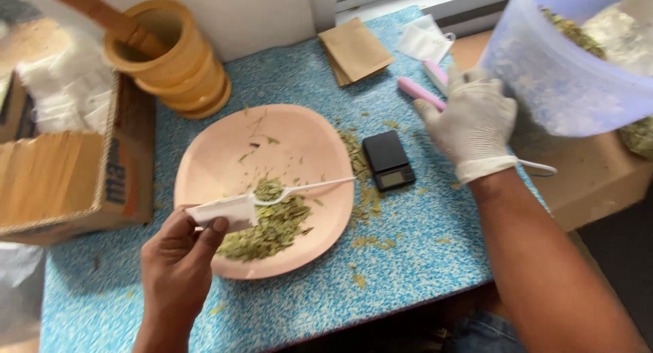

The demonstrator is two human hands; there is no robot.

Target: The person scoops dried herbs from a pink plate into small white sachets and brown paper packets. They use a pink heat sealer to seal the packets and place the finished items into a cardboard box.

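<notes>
The bare left hand [178, 258] pinches a small white sachet [224, 211] over the smooth pink plate [204, 159] of dried green leaf flakes [269, 230]. The gloved right hand [474, 125] props a tilted translucent bucket [564, 67]; a slip could spill leaves across the speckled blue tabletop [408, 251]. A white plastic spoon [299, 188] lies unheld.

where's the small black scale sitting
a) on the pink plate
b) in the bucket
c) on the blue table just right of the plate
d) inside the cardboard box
c: the black scale lies flat on the blue table, just past the right rim of the pink plate, among scattered leaf bits.
</notes>
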